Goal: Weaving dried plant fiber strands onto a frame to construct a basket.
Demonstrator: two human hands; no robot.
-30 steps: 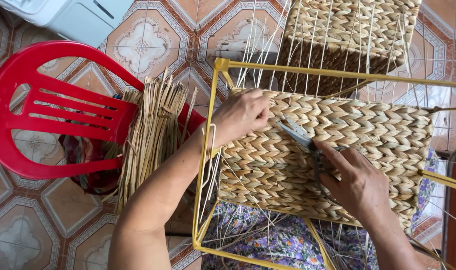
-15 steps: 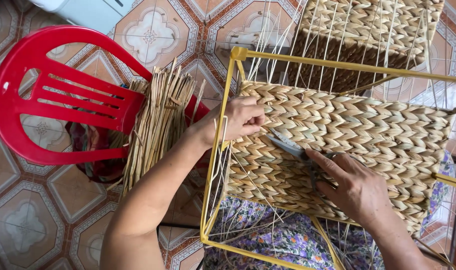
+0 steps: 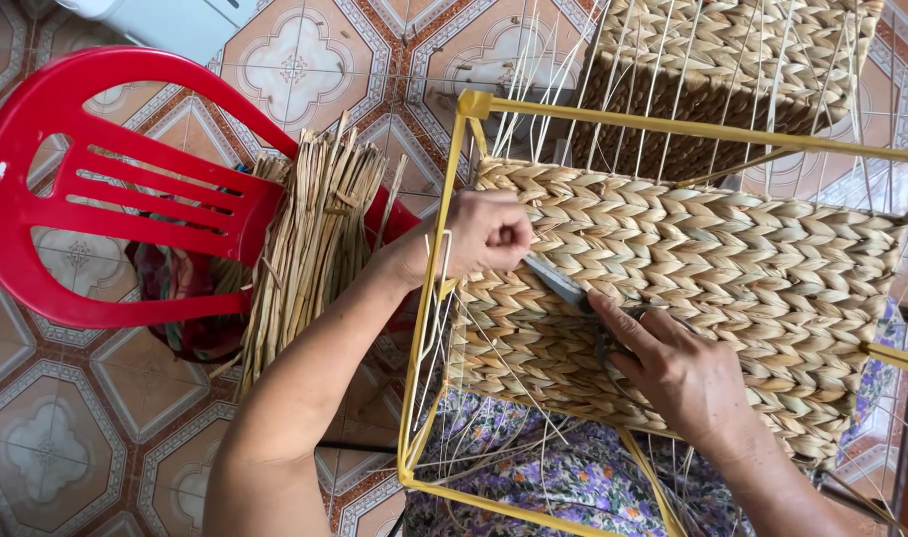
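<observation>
A half-woven straw basket panel (image 3: 732, 268) is stretched over a yellow metal frame (image 3: 436, 298) with thin white warp strings. My left hand (image 3: 486, 234) is closed in a fist at the panel's left edge, pinching a straw end. My right hand (image 3: 673, 373) grips a pair of scissors (image 3: 558, 281) whose grey blades point toward my left hand and lie flat on the weave.
A red plastic chair (image 3: 106, 189) stands at the left with a bundle of dried straw strips (image 3: 310, 239) lying on it. Another woven basket (image 3: 732, 70) sits at the top. Flowered purple cloth (image 3: 563, 477) shows under the frame. The floor is patterned tile (image 3: 66, 438).
The view has shifted, so the frame sits further right. My left hand has closed tighter at the panel edge, and the scissor blades have come closer to it.
</observation>
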